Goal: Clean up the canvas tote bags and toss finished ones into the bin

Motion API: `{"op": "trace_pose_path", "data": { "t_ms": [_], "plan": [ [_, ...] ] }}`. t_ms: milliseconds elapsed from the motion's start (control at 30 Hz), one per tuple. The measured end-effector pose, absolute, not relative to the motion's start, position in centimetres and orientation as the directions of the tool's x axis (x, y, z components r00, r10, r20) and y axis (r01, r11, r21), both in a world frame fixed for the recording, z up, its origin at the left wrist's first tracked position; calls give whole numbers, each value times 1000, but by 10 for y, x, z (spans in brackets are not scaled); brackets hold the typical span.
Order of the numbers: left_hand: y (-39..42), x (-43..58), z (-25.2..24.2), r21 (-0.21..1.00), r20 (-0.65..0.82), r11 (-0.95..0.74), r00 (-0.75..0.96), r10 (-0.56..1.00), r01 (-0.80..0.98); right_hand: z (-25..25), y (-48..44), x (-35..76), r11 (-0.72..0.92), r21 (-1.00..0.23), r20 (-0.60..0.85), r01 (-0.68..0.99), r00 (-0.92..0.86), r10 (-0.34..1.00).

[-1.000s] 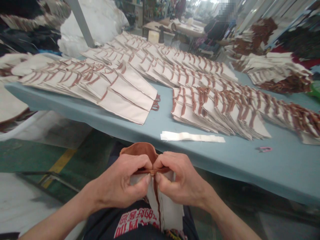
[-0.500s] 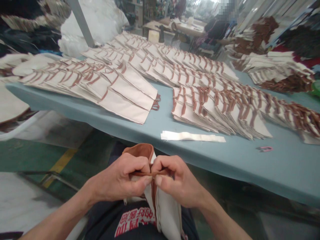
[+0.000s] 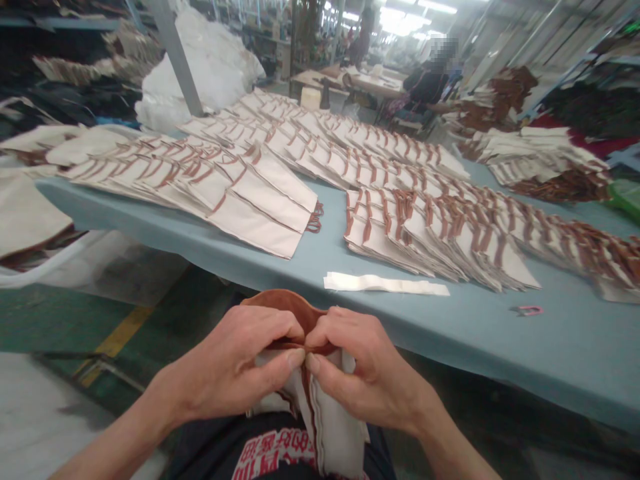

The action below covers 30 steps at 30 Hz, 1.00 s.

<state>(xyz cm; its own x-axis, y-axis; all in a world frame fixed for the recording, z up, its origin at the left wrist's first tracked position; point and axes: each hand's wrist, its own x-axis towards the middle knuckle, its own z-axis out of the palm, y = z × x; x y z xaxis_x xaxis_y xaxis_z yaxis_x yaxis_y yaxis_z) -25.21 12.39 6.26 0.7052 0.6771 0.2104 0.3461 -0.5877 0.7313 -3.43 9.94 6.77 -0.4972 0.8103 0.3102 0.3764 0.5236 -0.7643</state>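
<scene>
A cream fabric bag (image 3: 340, 420) with a brown trim hangs over my lap, its brown rim curving up behind my fingers. My left hand (image 3: 245, 357) pinches the brown edge beside the seam. On the other side of that seam, my right hand (image 3: 363, 367) grips the same edge, thumb and fingers closed. Both sets of fingertips nearly meet at the seam, which runs down the bag's side. The fingers hide part of the rim.
A blue-covered table (image 3: 450, 327) spans the view, bearing rows of cream-and-brown bags (image 3: 255, 207). Near its front edge lie a cream fabric strip (image 3: 385, 285) and pink-handled thread snips (image 3: 529, 311). A seated person (image 3: 425, 87) is in the background.
The view has tilted up slightly. Both hands keep their pinch on the bag's edge, and more of the brown rim now shows opened out behind them.
</scene>
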Motion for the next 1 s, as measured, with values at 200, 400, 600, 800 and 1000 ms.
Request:
{"op": "trace_pose_path", "data": {
  "t_ms": [200,400,600,800,1000],
  "plan": [
    [117,-251,84,668,167,-625,737,655,404,89,98,-25,564,-679,245,471,-579,778],
    [125,-241,86,711,105,-581,757,645,397,92,99,-17,615,-565,236,549,-607,759],
    [124,-236,76,802,159,-533,766,624,268,92,102,-7,552,-673,186,493,-609,771],
    [128,-239,55,871,197,-461,741,643,169,87,103,-2,416,-841,130,345,-617,776],
    [128,-241,59,696,179,-619,748,640,363,79,100,-4,501,-739,157,451,-608,778]
  ]
}}
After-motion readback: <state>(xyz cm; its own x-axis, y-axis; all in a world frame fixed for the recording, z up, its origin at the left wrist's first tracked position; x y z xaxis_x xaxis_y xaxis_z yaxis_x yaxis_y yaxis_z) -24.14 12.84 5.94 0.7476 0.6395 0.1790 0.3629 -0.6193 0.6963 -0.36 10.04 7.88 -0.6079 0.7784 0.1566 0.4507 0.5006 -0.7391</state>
